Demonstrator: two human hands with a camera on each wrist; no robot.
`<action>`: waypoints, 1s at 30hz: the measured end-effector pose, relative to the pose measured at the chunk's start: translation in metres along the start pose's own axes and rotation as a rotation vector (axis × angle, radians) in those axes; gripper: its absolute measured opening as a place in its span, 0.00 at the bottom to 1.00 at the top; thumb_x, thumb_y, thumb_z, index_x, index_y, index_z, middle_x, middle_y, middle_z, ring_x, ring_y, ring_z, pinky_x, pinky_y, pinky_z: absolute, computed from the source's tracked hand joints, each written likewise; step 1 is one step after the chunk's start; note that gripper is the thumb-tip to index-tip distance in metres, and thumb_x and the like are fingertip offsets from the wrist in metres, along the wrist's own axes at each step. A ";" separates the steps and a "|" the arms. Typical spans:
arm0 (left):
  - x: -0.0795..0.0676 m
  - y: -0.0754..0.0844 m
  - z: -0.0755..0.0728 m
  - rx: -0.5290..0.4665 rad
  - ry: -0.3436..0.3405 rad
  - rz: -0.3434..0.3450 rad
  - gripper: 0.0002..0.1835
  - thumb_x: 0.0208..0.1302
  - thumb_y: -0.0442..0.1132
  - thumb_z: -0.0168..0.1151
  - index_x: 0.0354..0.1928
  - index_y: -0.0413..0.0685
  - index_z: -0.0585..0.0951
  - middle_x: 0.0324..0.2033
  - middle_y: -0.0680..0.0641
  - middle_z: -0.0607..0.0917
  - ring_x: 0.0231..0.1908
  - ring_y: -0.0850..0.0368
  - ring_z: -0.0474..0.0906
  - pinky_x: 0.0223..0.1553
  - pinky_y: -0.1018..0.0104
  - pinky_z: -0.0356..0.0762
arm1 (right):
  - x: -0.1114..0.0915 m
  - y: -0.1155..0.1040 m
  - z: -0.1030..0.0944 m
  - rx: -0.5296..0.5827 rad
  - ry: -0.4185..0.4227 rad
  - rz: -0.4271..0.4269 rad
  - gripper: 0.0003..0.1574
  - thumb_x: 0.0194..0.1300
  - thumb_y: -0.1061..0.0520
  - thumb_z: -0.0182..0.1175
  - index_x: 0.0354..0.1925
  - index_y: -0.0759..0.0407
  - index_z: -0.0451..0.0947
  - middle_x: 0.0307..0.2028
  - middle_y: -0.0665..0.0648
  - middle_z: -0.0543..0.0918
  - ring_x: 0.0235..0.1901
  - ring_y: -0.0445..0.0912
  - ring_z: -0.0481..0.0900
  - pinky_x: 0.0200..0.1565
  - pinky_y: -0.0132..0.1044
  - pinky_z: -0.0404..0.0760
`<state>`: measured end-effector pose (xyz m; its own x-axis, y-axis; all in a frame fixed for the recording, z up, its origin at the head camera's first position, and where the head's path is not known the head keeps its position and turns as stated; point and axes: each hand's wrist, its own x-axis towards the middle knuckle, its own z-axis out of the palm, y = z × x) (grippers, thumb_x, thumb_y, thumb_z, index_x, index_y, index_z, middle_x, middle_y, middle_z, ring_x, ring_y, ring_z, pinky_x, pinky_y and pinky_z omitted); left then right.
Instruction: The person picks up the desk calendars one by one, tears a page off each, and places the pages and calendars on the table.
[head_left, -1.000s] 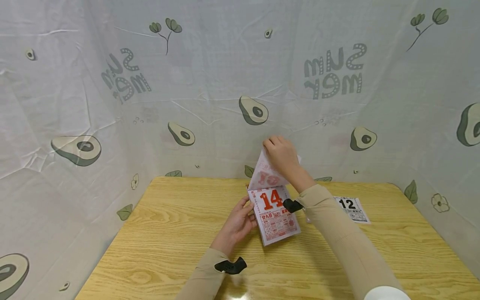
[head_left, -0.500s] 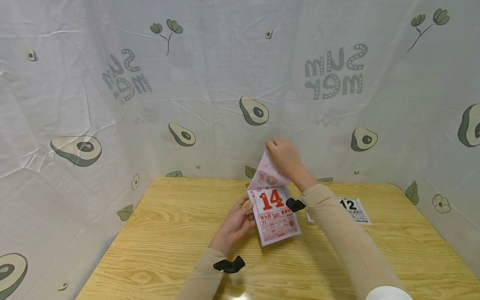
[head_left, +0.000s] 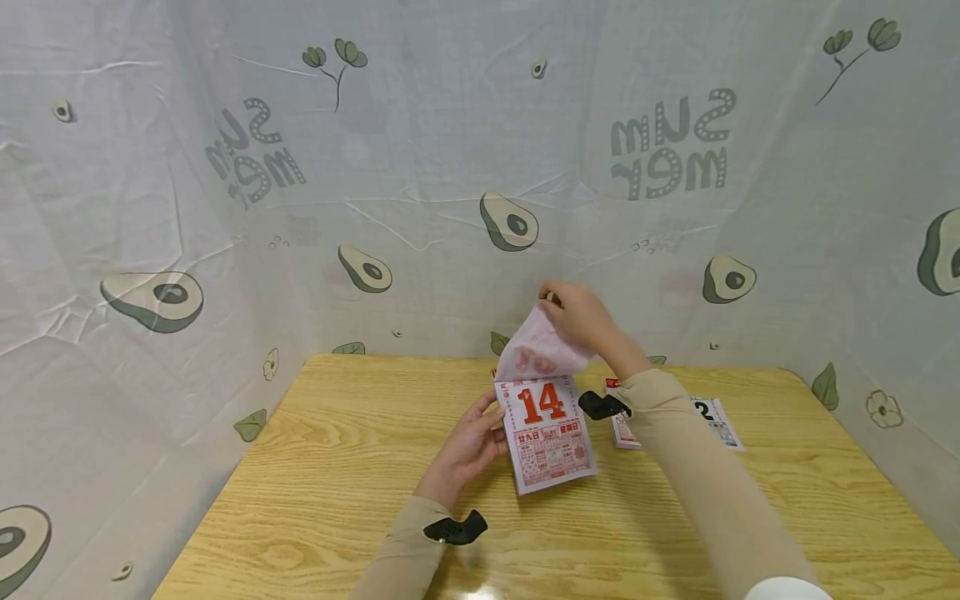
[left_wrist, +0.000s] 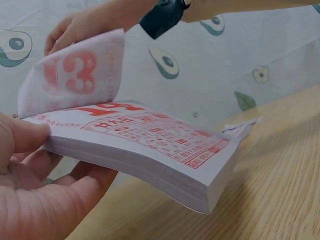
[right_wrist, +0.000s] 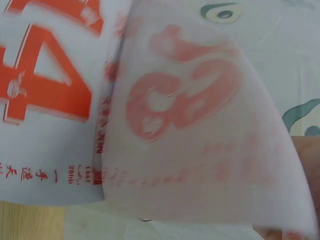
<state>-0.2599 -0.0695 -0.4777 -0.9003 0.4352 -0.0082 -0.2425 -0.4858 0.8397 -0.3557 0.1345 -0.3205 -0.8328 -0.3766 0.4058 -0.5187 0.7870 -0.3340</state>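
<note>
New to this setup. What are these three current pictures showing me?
There's no machine here, just a person's two bare hands. The wide picture is taken from the head, looking forward and down; the two close ones come from the left and right wrists. The left hand grips the left edge of a thick calendar pad showing a red "14". The right hand holds up a thin sheet at the pad's top end. On the wooden table, more printed paper lies partly hidden behind the right sleeve.
</note>
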 end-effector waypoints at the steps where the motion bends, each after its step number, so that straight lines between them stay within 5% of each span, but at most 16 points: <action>1: 0.000 0.000 -0.001 0.004 0.001 0.001 0.20 0.78 0.36 0.40 0.69 0.52 0.60 0.52 0.48 0.79 0.47 0.54 0.80 0.47 0.60 0.79 | 0.000 -0.001 -0.001 0.020 -0.008 -0.007 0.08 0.72 0.56 0.55 0.44 0.58 0.77 0.35 0.60 0.83 0.34 0.52 0.77 0.39 0.45 0.75; 12: 0.000 0.002 -0.006 0.006 0.046 0.028 0.21 0.77 0.38 0.43 0.69 0.52 0.61 0.51 0.48 0.81 0.47 0.55 0.80 0.46 0.61 0.79 | -0.007 -0.008 -0.004 0.111 -0.190 -0.206 0.02 0.67 0.60 0.60 0.37 0.59 0.79 0.27 0.55 0.81 0.27 0.43 0.72 0.33 0.35 0.72; 30: -0.001 0.005 -0.004 0.017 0.030 0.015 0.15 0.78 0.36 0.40 0.62 0.53 0.65 0.43 0.52 0.82 0.42 0.57 0.80 0.43 0.63 0.78 | -0.015 0.020 -0.005 0.022 -0.128 -0.001 0.06 0.70 0.62 0.56 0.39 0.64 0.77 0.31 0.62 0.82 0.31 0.51 0.77 0.37 0.45 0.76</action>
<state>-0.2615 -0.0756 -0.4751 -0.9142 0.4052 -0.0114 -0.2229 -0.4790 0.8491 -0.3523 0.1579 -0.3293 -0.8492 -0.4379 0.2951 -0.5228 0.7762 -0.3525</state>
